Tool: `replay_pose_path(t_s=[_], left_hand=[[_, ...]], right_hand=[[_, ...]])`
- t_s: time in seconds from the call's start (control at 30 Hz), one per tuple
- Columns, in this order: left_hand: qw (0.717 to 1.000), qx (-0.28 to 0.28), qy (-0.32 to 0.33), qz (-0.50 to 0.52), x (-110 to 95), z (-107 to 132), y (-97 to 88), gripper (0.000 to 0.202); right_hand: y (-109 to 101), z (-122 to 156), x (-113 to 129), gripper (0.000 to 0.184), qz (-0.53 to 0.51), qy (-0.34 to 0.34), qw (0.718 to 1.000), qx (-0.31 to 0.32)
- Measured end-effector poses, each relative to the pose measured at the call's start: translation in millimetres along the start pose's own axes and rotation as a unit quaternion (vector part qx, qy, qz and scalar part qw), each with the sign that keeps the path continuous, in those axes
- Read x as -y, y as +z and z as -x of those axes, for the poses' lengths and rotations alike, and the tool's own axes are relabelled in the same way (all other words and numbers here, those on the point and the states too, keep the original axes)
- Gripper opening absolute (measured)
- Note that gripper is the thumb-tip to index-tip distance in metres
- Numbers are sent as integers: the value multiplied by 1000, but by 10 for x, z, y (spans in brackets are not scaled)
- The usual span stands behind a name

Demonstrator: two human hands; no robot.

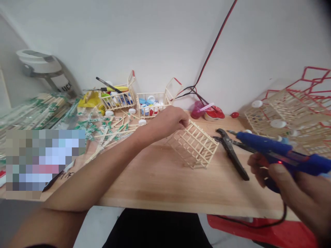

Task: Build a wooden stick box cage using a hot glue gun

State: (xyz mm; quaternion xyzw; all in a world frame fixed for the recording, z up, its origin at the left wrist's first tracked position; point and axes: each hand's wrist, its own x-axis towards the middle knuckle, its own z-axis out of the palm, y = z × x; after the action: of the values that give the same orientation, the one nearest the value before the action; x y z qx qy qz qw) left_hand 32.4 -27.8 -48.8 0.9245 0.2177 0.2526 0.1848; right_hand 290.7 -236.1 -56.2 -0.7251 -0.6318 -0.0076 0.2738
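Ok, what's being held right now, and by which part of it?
The right hand holds a blue hot glue gun by its grip. The left hand is at the top corner of a wooden stick lattice; whether it holds that cannot be told.

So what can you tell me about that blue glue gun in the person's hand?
The blue plastic hot glue gun sits in the person's right hand, held almost level above the wooden tabletop. Its slim metal nozzle points left. A small red light glows on its side, and a black cord drops from the lower end and loops below the table edge.
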Motion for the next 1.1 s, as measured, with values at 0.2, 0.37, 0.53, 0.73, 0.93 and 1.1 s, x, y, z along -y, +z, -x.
replay_pose_path(t_s=[0.2,0.37,0.53,0.73,0.93,1.1], left_hand=[[1000,14,0,5,22,-11,10,19],[1000,5,19,9,103,-49,77,19],[999,-8,30,22,148,-47,116,19],[998,-27,59,20,207,-45,169,20],[997,-35,65,22,220,-38,190,19],[998,-28,53,14,191,-33,184,20]], right_hand=[[197,-10,376,43,38,-135,990,-3],[326,-74,391,31,80,-213,974,-21],[399,-145,405,28,106,-235,966,-27],[432,-183,424,29,134,-255,957,-35],[438,-204,451,33,150,-256,954,-34],[441,-220,468,38,156,-258,953,-39]])
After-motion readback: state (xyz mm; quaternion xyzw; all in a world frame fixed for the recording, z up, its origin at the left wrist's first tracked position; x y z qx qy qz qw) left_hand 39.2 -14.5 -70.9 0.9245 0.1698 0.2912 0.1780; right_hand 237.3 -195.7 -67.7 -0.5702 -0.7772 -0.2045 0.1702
